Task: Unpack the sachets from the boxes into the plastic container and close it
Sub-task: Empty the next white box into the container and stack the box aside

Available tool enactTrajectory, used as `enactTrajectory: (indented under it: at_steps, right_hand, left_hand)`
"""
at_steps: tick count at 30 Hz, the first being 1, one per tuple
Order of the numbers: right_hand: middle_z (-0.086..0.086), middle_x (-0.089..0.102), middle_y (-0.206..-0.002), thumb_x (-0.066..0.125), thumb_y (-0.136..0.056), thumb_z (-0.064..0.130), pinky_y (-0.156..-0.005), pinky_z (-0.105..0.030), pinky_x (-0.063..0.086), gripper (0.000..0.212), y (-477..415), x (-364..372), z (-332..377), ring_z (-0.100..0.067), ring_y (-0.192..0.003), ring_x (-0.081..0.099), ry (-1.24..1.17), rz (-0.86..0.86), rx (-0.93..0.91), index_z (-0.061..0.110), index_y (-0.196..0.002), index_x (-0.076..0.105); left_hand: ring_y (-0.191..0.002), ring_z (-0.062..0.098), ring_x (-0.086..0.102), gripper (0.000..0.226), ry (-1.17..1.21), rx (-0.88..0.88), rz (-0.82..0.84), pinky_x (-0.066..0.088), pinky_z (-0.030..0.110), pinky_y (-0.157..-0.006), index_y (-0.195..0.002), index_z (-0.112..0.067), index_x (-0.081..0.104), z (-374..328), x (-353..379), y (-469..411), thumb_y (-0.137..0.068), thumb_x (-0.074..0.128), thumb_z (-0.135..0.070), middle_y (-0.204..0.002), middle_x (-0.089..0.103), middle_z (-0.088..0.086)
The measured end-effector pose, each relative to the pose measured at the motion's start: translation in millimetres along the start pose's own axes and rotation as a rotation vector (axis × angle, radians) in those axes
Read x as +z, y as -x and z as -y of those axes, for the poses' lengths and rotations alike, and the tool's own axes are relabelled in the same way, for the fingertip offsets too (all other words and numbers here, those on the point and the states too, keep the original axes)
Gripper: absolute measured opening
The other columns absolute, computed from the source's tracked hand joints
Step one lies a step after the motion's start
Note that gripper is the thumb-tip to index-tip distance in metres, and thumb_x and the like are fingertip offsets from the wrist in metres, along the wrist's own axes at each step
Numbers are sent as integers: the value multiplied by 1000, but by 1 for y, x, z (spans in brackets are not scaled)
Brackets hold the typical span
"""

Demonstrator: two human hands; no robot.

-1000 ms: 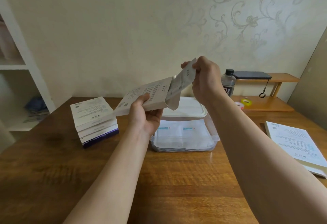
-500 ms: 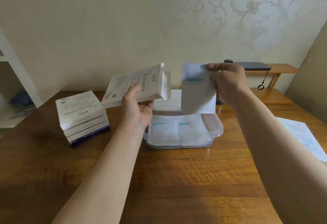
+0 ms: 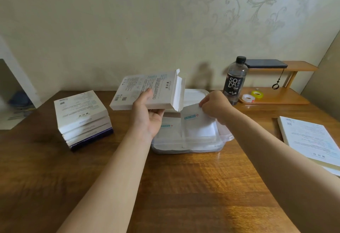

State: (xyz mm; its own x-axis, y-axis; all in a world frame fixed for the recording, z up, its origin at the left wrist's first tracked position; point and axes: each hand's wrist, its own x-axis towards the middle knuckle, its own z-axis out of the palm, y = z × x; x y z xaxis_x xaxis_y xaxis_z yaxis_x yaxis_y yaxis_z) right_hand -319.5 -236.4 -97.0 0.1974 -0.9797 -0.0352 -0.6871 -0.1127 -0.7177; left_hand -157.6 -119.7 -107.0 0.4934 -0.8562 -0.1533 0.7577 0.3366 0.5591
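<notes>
Sachet (image 3: 199,125) tilted over plastic container (image 3: 227,136), pinched at its far corner by our right hand (image 3: 214,104) | long axis slopes from fingertips toward us, container just below | our left hand (image 3: 149,117) grips open box (image 3: 147,90), raised left of those fingers.

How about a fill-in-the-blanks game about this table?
The left hand holds an opened ____. The right hand pinches a sachet over the clear plastic ____. The label on the bottle reads ____.
Missing words: box, container, SODA.
</notes>
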Motion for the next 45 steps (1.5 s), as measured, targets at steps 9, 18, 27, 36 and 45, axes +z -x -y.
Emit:
enactTrajectory:
  at_steps: [9,18,27,36,45]
  right_hand:
    - [-8,53,-129,63,-94,24,-86,-32,47,36,24,12,1,-26,-111,55,825,136,-510,14,-128,58]
    - [-4,48,-149,50,-101,44,-104,-34,37,60,25,7,0,-26,-132,47,1022,627,-372,25,-154,32]
    - [-3,53,-144,57,-95,51,-109,-37,42,68,18,7,-1,-25,-129,52,1031,630,-381,22,-153,36]
    - [3,19,-166,62,-76,76,-121,-52,23,106,11,11,-5,-29,-151,21,1046,704,-344,41,-158,4]
    - [-1,26,-164,62,-81,71,-118,-47,28,105,17,12,-3,-29,-147,30,1070,690,-346,32,-160,5]
  left_hand:
    - [-90,21,76,37,-8,4,26,61,36,-87,-124,-21,58,0,-3,-1,-90,70,-13,-95,78,6]
    - [-99,23,74,36,-16,4,48,62,35,-83,-123,-22,58,1,-4,-2,-90,70,-12,-104,76,8]
    - [-105,25,71,36,-23,6,66,62,34,-78,-124,-23,56,1,-5,-2,-92,68,-13,-107,74,9]
    - [-100,23,73,31,-22,2,73,62,32,-74,-121,-23,58,1,-4,-1,-93,67,-13,-104,75,8]
    - [-98,23,73,28,-37,6,74,62,32,-74,-119,-23,58,1,-3,0,-93,66,-13,-103,75,7]
